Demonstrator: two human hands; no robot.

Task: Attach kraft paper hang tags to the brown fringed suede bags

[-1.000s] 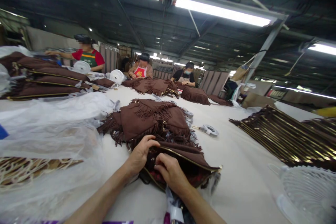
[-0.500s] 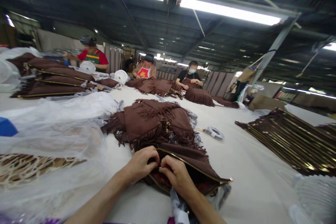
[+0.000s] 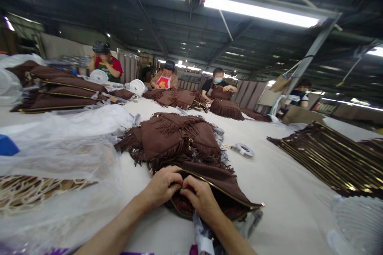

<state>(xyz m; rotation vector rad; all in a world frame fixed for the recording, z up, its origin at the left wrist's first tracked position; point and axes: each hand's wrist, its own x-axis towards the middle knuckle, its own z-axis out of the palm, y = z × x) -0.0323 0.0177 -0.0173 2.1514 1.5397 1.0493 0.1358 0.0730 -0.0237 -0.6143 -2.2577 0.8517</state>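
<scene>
Open, zip-edged brown bag [image 3: 217, 174] on the desk [image 3: 287, 183], lower centre of the frame.
The left hand [image 3: 164, 183] and right hand [image 3: 202, 197] nearly meet at its mouth, fingers curled; what either grips cannot be told.

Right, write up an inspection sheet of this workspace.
Surface: pale table, bearing bags and plastic.
Job's things: brown bag, gaping open; fringed bags behind it.
Clutter: clear plastic at left, coiled strap and white basket at right.
Grips: left grip and right grip, bare hands, close together at the bag's mouth; held item, if any, hidden.
Cables: thin cord-like strand hanging, upper right.
Surroundings: co-workers beyond, lit tube lamps overhead.
</scene>
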